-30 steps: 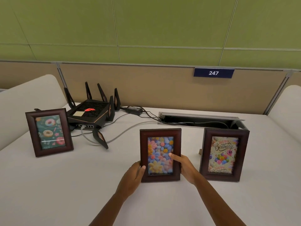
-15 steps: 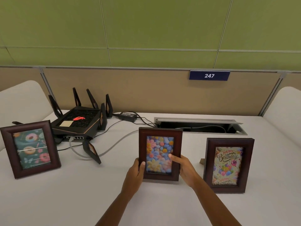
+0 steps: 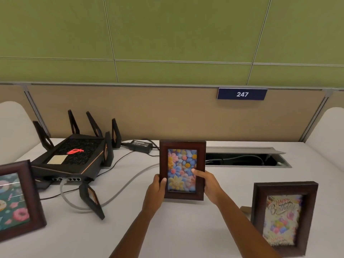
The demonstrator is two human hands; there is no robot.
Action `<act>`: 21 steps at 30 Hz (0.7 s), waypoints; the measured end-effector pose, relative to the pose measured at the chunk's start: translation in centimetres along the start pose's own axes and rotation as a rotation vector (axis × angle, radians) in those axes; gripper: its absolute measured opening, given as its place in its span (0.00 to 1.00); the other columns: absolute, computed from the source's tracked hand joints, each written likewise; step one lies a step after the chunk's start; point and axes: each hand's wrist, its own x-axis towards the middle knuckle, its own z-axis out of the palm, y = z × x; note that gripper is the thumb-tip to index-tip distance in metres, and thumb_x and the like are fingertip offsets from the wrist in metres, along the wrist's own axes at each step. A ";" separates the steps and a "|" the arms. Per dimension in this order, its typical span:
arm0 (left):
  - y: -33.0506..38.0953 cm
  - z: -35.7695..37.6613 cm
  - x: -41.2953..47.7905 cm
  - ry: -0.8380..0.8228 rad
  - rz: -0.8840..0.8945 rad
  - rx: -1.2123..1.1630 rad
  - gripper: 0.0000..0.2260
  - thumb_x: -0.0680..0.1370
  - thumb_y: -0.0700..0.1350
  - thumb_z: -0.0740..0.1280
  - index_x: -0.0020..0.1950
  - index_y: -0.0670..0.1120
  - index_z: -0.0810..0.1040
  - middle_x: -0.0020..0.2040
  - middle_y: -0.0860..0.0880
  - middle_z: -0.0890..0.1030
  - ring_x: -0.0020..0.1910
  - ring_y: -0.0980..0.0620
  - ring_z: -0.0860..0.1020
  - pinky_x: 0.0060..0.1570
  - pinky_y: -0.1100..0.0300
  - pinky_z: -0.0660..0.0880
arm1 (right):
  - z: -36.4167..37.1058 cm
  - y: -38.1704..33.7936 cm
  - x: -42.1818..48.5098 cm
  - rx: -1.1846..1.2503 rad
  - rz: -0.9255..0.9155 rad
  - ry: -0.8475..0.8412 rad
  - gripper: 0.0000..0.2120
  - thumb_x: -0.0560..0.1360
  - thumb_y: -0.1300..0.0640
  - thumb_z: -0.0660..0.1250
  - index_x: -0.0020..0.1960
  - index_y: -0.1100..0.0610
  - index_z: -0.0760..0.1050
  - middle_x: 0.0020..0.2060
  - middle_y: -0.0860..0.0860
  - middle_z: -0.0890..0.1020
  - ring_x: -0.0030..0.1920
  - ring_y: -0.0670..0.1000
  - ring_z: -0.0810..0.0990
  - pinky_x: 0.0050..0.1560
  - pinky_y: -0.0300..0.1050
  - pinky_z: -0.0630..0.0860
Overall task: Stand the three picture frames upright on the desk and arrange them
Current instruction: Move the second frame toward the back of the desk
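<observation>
Head view. Both hands gripped the flower picture frame, which stood upright on the white desk near its middle. The left hand wrapped the frame's lower left edge, thumb lying on the front moulding and the remaining fingers hidden behind. The right hand closed on the lower right edge, its thumb reaching across onto the glass; the other fingers were out of sight behind the frame.

Three dark wooden frames were counted. Taking the flower frame as landmark: the doughnut picture frame stood well to its left and nearer the camera, cut off by the picture's edge; the birthday picture frame stood to its right and nearer the camera, upright, with a piece of its back stand showing at its left.

One black router with several antennas lay left of and behind the flower frame, a grey cable looping from it. One power adapter lay behind the frame's left corner. One open cable tray sat immediately right and behind. One sign reading 247 hung above on the partition.
</observation>
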 end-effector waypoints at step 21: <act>-1.0 2.2 -0.5 -0.044 -0.085 -0.011 0.15 0.81 0.47 0.54 0.63 0.40 0.66 0.62 0.41 0.76 0.59 0.46 0.77 0.56 0.54 0.78 | -0.6 1.9 0.9 -0.180 -0.007 0.123 0.14 0.75 0.56 0.64 0.59 0.52 0.68 0.57 0.53 0.77 0.47 0.49 0.80 0.40 0.37 0.80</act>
